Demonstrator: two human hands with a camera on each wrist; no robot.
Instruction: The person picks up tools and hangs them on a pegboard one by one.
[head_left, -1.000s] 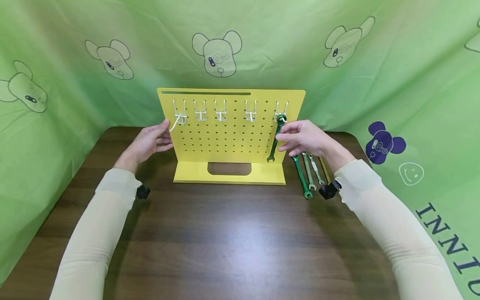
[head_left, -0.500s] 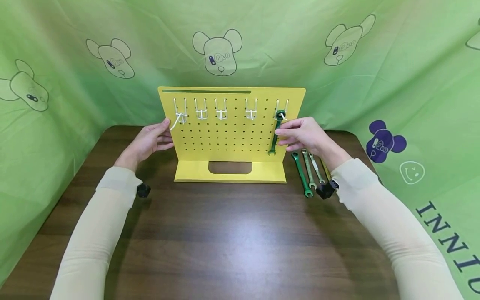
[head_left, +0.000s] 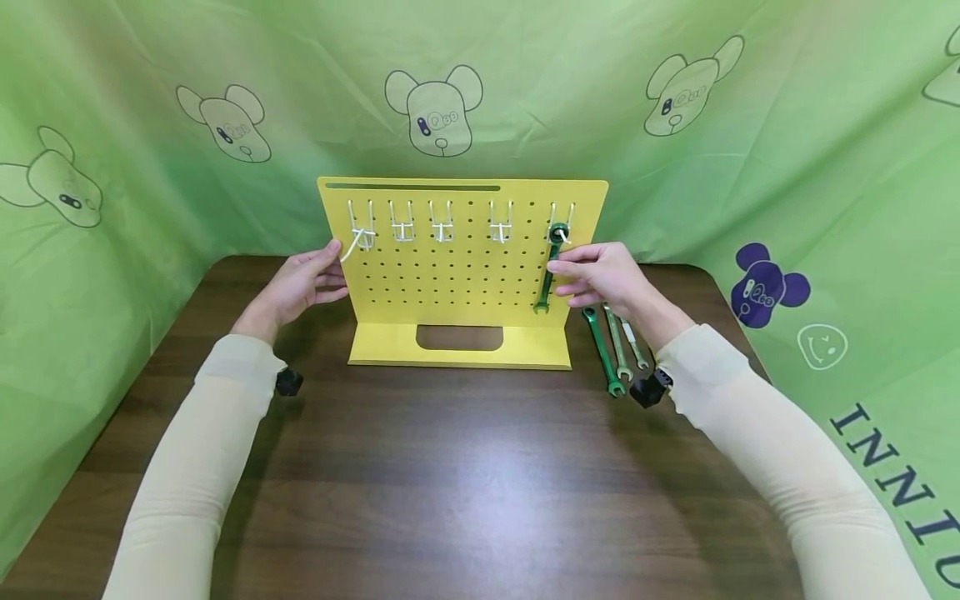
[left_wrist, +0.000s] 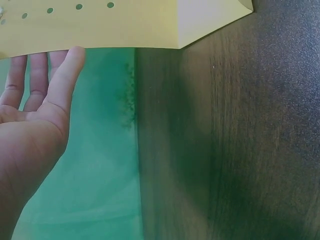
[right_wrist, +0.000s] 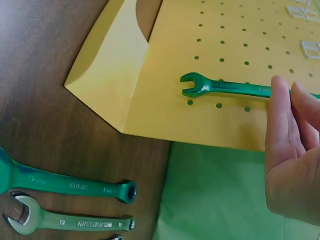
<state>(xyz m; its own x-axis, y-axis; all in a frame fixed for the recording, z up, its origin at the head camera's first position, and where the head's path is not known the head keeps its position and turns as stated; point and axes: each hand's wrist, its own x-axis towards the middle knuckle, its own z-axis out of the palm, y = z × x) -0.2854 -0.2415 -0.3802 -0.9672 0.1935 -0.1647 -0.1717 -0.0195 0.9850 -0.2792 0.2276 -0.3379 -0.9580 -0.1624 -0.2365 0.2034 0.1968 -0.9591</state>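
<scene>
A green combination wrench point(head_left: 547, 279) hangs nearly upright at the right of the yellow pegboard point(head_left: 450, 287), its ring end around a white hook point(head_left: 564, 237). My right hand point(head_left: 603, 273) pinches the wrench's shank between thumb and fingers. In the right wrist view the wrench's open end point(right_wrist: 195, 85) points away from the hand, in front of the board. At the board's left edge, my left hand point(head_left: 300, 283) grips with its thumb at the edge. Its other fingers reach behind the board, so their tips are hidden in the left wrist view point(left_wrist: 37, 110).
Several white hooks point(head_left: 442, 232) line the board's upper part; the leftmost hook point(head_left: 358, 237) is skewed. Right of the board lie a green wrench point(head_left: 602, 350) and other wrenches point(head_left: 618, 346), partly behind my right arm. A green printed curtain point(head_left: 525, 100) surrounds the wooden table point(head_left: 420, 467).
The wrench's lower end has risen slightly and its ring has shifted a little left on the hook. My right hand has moved slightly left with it. My left hand stays at the board's edge.
</scene>
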